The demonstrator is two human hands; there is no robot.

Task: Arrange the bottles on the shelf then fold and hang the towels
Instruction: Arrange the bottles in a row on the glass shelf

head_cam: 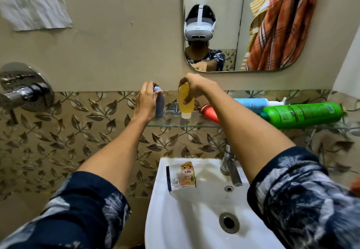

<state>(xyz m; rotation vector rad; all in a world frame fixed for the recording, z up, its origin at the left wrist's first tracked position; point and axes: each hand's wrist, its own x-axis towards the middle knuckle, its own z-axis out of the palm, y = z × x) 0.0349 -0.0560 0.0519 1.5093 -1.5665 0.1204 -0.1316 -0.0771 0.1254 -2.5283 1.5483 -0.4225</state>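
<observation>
Head view catches bottle-arranging: left hand point(145, 100) grips the grey bottle point(159, 102), right hand point(191, 89) pinches the yellow bottle point(186, 102) cap-down on the shelf point(191, 122); next, probably the lying green bottle point(302, 115) to its right needs standing.

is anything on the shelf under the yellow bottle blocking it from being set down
Nothing visible does. The right hand holds the yellow bottle cap down, its cap at a bare patch of the glass shelf. The grey bottle in the left hand and the red bottle lie to either side.

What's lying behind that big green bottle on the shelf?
A blue bottle with a white pump lies on its side behind the green bottle; its lower edge is hidden.
</observation>
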